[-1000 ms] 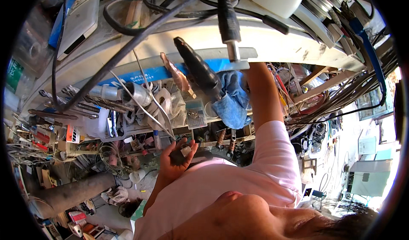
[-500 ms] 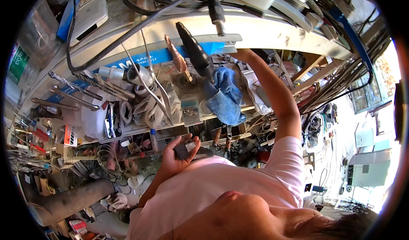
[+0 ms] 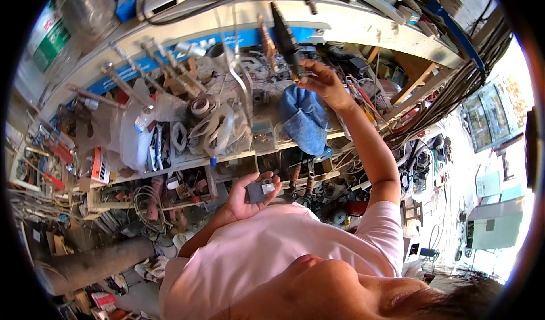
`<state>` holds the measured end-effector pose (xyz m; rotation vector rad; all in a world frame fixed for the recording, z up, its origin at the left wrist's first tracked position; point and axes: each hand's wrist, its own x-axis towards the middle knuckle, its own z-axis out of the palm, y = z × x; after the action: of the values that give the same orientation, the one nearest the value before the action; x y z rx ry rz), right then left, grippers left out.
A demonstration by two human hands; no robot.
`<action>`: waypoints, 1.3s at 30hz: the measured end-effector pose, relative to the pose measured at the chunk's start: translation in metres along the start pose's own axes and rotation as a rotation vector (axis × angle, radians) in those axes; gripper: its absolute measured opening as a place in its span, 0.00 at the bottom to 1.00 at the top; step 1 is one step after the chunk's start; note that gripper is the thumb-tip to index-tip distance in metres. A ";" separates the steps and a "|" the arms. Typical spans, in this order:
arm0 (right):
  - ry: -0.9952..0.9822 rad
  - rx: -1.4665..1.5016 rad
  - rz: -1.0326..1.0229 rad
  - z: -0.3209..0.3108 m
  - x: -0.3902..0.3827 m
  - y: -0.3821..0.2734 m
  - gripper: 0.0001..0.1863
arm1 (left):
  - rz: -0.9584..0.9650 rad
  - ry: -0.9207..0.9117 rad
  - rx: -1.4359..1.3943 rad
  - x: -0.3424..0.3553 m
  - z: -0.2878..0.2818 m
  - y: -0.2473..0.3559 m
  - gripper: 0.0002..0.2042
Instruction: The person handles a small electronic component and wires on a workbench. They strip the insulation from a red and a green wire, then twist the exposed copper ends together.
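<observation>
Fingers of the right hand (image 3: 326, 86) were pinched on a small brass-coloured piece (image 3: 296, 79) at the near end of a black tapered rod (image 3: 285, 36); rod contact was indeterminable. The rod's long axis ran far-left to near-right. The left hand (image 3: 241, 201), farther off, gripped a dark grey block (image 3: 256, 194).

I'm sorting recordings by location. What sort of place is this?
Most likely a cluttered workshop, perhaps for repairs: twist drill bits and a metal wrench stand out, along with a bundle of long wires or rods.
</observation>
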<state>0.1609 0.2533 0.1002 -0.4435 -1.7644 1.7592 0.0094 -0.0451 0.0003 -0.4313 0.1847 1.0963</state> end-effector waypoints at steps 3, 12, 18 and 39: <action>0.116 0.033 0.021 0.006 0.000 0.008 0.21 | 0.040 0.016 0.000 -0.007 -0.009 0.000 0.15; 0.126 0.130 0.003 0.035 0.024 0.026 0.15 | 0.111 0.000 -0.054 -0.025 -0.019 0.001 0.14; 0.011 0.020 -0.124 0.097 0.077 0.051 0.20 | 0.198 -0.009 -0.072 -0.042 -0.024 0.001 0.14; 0.234 -0.928 -0.704 0.221 0.191 0.097 0.17 | 0.288 -0.087 -0.176 -0.060 -0.036 0.005 0.14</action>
<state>-0.1396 0.2054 0.0520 -0.3000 -2.1161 0.3447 -0.0201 -0.1074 -0.0122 -0.5245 0.0744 1.4187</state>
